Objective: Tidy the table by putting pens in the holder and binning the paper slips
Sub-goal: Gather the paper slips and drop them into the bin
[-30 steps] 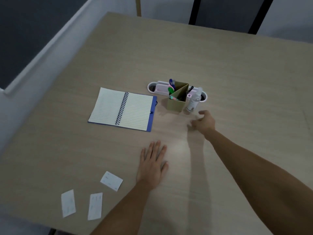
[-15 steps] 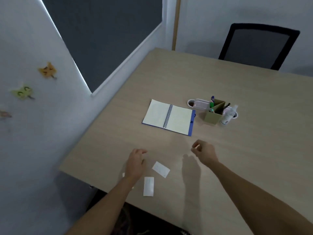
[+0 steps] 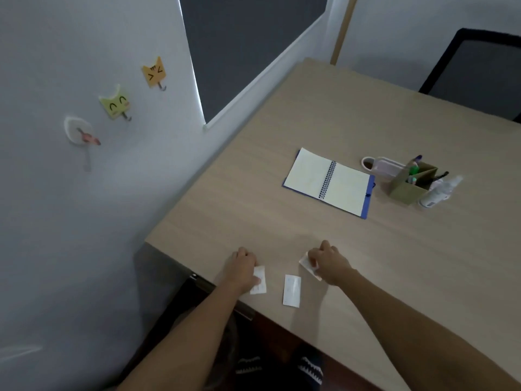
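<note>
Three white paper slips lie near the table's front edge. My left hand [image 3: 242, 266] rests with curled fingers on the left slip [image 3: 260, 280]. My right hand [image 3: 327, 259] pinches the right slip [image 3: 308, 266], which is partly hidden under its fingers. The middle slip [image 3: 291, 290] lies flat and untouched between both hands. Farther back on the right stands a tan cardboard pen holder [image 3: 408, 187] with several pens in it.
An open spiral notebook [image 3: 328, 183] lies left of the holder. A white spray bottle [image 3: 439, 191] and a pink case [image 3: 383, 166] sit beside the holder. The wooden table [image 3: 366, 114] abuts a wall with cat hooks [image 3: 153, 71]. A black chair [image 3: 479, 60] stands behind.
My head has pulled back and the view has widened. My right hand moved from near the holder down to the right slip. My left hand slid left onto the left slip.
</note>
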The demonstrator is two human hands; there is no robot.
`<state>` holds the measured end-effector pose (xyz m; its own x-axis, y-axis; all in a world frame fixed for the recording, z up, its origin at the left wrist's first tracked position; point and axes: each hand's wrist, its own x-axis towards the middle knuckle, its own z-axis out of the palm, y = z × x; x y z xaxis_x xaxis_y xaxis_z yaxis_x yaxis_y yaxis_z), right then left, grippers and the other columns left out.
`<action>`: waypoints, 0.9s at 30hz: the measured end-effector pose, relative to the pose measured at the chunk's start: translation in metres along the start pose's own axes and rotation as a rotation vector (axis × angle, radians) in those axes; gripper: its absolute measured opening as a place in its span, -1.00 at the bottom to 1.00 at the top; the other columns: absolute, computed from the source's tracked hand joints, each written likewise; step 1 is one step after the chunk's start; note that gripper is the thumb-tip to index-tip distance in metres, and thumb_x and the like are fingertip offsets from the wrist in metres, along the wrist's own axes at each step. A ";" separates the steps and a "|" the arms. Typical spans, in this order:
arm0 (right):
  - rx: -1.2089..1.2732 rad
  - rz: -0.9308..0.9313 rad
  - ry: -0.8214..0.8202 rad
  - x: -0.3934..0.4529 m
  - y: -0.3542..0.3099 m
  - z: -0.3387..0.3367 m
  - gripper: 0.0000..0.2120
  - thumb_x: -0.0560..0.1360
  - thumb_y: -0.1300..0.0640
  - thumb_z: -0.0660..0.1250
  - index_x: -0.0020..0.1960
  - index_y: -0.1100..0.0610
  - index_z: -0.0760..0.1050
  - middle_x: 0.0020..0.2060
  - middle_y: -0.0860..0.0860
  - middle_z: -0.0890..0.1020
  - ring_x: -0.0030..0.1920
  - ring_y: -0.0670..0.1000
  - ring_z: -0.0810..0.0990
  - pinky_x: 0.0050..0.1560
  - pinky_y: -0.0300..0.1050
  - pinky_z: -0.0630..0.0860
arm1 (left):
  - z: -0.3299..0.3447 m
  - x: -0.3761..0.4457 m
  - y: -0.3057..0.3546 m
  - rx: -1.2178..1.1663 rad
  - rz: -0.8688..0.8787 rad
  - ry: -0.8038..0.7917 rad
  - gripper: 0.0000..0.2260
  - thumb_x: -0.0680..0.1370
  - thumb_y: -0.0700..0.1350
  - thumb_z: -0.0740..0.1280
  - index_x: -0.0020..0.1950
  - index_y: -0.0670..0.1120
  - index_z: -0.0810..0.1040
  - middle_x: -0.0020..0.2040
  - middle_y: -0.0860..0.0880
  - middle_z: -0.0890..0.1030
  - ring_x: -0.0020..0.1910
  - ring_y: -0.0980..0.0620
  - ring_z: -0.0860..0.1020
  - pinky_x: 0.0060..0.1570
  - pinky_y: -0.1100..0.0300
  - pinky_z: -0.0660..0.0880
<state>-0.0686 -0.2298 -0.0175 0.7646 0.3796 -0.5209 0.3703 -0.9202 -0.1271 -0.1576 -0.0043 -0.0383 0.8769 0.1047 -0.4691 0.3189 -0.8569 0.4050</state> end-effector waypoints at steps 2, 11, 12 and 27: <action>0.006 0.004 0.023 -0.002 0.008 0.001 -0.67 0.47 0.13 0.34 0.22 0.06 0.39 0.23 0.15 0.37 0.19 0.22 0.43 0.14 0.08 0.49 | 0.002 0.001 0.000 -0.022 -0.008 -0.007 -0.75 0.43 -0.12 0.42 0.08 -0.12 0.54 0.22 -0.14 0.45 0.20 -0.14 0.45 0.19 0.03 0.43; -0.059 -0.076 -0.022 -0.012 0.019 0.002 -0.78 0.51 0.12 0.28 0.14 0.05 0.42 0.16 0.15 0.41 0.04 0.20 0.54 0.00 0.03 0.53 | 0.009 -0.014 0.000 -0.290 -0.169 0.006 -0.59 0.47 -0.14 0.40 0.31 -0.11 0.49 0.31 -0.14 0.55 0.26 -0.12 0.53 0.21 0.08 0.45; -0.058 -0.087 -0.011 -0.013 0.022 0.005 -0.74 0.50 0.12 0.30 0.17 0.02 0.40 0.18 0.14 0.40 0.06 0.20 0.53 0.01 0.05 0.54 | 0.009 -0.017 0.000 -0.338 -0.191 0.003 -0.56 0.46 -0.15 0.41 0.34 -0.13 0.47 0.33 -0.14 0.54 0.28 -0.12 0.52 0.24 0.09 0.44; 0.005 -0.217 -0.107 -0.018 0.038 -0.004 -0.58 0.43 0.16 0.34 0.27 0.12 0.38 0.24 0.18 0.43 0.17 0.23 0.52 0.10 -0.01 0.48 | 0.025 -0.070 0.016 -0.678 -0.353 0.138 -0.70 0.44 -0.24 0.44 0.15 -0.28 0.60 0.14 -0.21 0.65 0.10 -0.11 0.62 0.14 0.07 0.52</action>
<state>-0.0660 -0.2717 -0.0099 0.6070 0.5562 -0.5676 0.5166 -0.8189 -0.2500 -0.2232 -0.0378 -0.0183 0.7050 0.4144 -0.5755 0.6991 -0.2700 0.6621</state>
